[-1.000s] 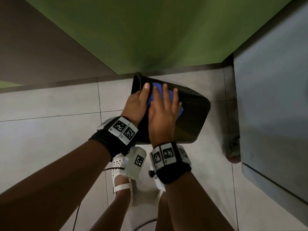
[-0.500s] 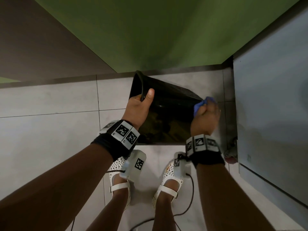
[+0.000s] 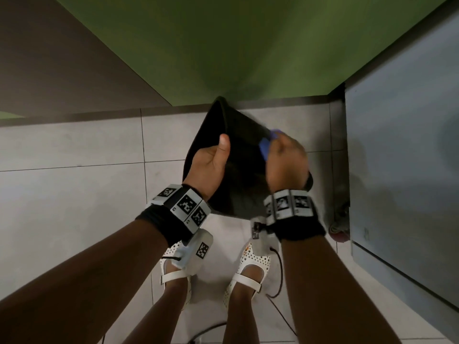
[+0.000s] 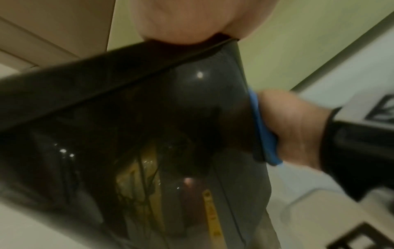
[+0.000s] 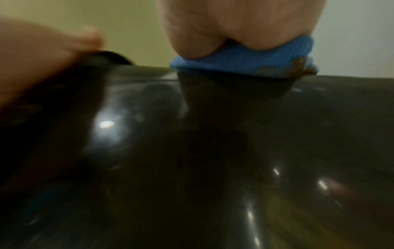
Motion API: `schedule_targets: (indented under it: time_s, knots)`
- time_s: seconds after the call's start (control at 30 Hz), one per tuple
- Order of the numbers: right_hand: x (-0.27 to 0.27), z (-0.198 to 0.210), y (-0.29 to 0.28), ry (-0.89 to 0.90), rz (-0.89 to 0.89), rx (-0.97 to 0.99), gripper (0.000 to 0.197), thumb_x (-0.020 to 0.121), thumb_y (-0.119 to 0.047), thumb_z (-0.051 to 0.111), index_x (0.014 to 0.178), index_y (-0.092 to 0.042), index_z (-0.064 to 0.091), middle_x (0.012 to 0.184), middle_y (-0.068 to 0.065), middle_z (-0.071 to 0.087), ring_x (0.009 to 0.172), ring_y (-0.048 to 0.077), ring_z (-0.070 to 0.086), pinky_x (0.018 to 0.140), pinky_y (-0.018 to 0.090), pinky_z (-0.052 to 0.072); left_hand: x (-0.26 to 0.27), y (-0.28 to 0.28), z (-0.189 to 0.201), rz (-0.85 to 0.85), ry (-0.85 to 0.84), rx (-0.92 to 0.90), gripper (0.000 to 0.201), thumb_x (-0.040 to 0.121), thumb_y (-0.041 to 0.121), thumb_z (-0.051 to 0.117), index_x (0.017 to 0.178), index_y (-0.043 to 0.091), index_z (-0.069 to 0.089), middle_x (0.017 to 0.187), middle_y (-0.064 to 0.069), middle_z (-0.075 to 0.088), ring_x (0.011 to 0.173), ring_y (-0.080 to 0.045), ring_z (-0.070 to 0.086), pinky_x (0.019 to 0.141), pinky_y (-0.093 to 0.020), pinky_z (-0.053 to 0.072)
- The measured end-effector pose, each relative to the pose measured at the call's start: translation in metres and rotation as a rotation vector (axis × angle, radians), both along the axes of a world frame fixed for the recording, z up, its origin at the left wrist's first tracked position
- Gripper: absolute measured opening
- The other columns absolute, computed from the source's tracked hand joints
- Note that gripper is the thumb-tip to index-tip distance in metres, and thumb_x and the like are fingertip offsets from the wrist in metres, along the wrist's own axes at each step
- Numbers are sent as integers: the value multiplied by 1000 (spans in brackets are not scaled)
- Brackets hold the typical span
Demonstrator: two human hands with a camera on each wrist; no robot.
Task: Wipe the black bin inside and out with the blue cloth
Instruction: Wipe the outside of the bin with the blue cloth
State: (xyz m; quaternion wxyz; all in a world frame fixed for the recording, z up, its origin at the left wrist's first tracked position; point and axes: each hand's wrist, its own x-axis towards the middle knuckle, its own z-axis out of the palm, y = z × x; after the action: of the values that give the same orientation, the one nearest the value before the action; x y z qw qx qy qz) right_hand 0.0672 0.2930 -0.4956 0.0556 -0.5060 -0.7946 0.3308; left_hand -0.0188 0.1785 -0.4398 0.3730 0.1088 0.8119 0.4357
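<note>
The glossy black bin (image 3: 246, 175) is held up off the floor, tilted on its side with its rim toward the upper left. My left hand (image 3: 211, 160) grips the rim, thumb on the outer wall. My right hand (image 3: 285, 160) holds the blue cloth (image 3: 267, 145) bunched against the bin's upper right outer side. In the left wrist view the blue cloth (image 4: 265, 134) is pressed between my right hand (image 4: 294, 128) and the bin wall (image 4: 170, 126). The right wrist view shows the cloth (image 5: 245, 62) under my palm on the bin (image 5: 213, 151).
A green wall (image 3: 236, 45) stands right behind the bin. A grey cabinet (image 3: 402, 157) on castors (image 3: 339, 229) is close on the right. Grey floor tiles (image 3: 69, 194) spread to the left. My feet in white shoes (image 3: 248, 266) and a cable (image 3: 279, 276) are below.
My right hand swept the cloth from the middle of the bin's side to its right edge, then back up toward the rim. The bin turned and tilted in my left hand.
</note>
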Motion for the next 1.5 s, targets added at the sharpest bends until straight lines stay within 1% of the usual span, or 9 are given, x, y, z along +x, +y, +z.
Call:
schedule_targets:
  time_s: [0.17, 0.43, 0.53, 0.7, 1.03, 1.2, 1.33, 1.43, 1.5]
  knots:
    - [48, -1, 21, -272, -425, -388, 38, 99, -28, 32, 113, -5, 59, 117, 22, 60, 107, 35, 56, 78, 30, 37, 15, 4, 5, -155, -7, 108, 51, 96, 26, 42, 47, 18, 26, 46, 4, 28, 40, -5, 33, 46, -12, 27]
    - [45, 4, -8, 122, -327, -44, 40, 97, -30, 33, 126, -17, 57, 126, 4, 61, 116, 19, 56, 98, 32, 46, 8, -10, -3, -155, 1, 147, 57, 80, 54, 39, 48, 6, 40, 46, -11, 39, 47, -19, 37, 53, -22, 34]
    - [47, 1, -21, 157, -227, 38, 50, 93, -37, 27, 126, -13, 56, 123, 6, 62, 114, 20, 56, 97, 31, 46, -4, -19, -2, -159, -189, 80, 57, 93, 40, 41, 80, -11, 61, 73, -24, 63, 68, -19, 62, 72, -28, 48]
    - [47, -3, -46, 142, -35, 39, 44, 95, -29, 31, 121, -7, 58, 122, 14, 62, 118, 31, 54, 98, 49, 46, -38, -14, 15, -69, -736, 26, 53, 82, 47, 43, 122, 15, 55, 109, -2, 68, 95, -12, 68, 84, -25, 56]
    - [19, 7, -126, 16, 284, 146, 42, 97, -31, 29, 133, -14, 41, 140, 14, 47, 135, 30, 25, 108, 52, 27, -30, -3, 4, -135, -357, -176, 53, 99, 44, 24, 135, 11, 44, 137, -19, 50, 127, -33, 47, 113, -49, 30]
    - [-15, 13, -113, -103, 325, 68, 52, 85, -31, 34, 129, -10, 53, 135, 14, 53, 129, 37, 45, 102, 53, 37, -11, -9, -2, 35, -454, -132, 55, 100, 43, 15, 128, 10, 48, 109, -12, 63, 83, -13, 62, 66, -19, 52]
    - [-22, 10, -91, -143, 303, 63, 46, 95, -26, 33, 138, -15, 43, 146, 12, 41, 138, 36, 32, 109, 54, 31, -5, -12, 0, 39, -420, -122, 54, 101, 40, 12, 137, 12, 41, 138, -31, 44, 130, -44, 39, 107, -48, 31]
    - [-32, 11, -86, -192, 384, -89, 51, 98, -31, 25, 147, -20, 21, 157, 6, 16, 146, 30, 3, 117, 49, 6, -8, -11, 1, 58, -389, -134, 54, 101, 39, 10, 137, 12, 40, 140, -34, 37, 130, -49, 31, 106, -54, 24]
    - [-32, 12, -92, -148, 368, 0, 53, 93, -31, 25, 142, -17, 36, 151, 9, 33, 142, 33, 21, 113, 52, 19, -12, -11, 4, 71, -381, -124, 54, 100, 40, 10, 135, 13, 42, 137, -35, 41, 127, -52, 33, 105, -59, 27]
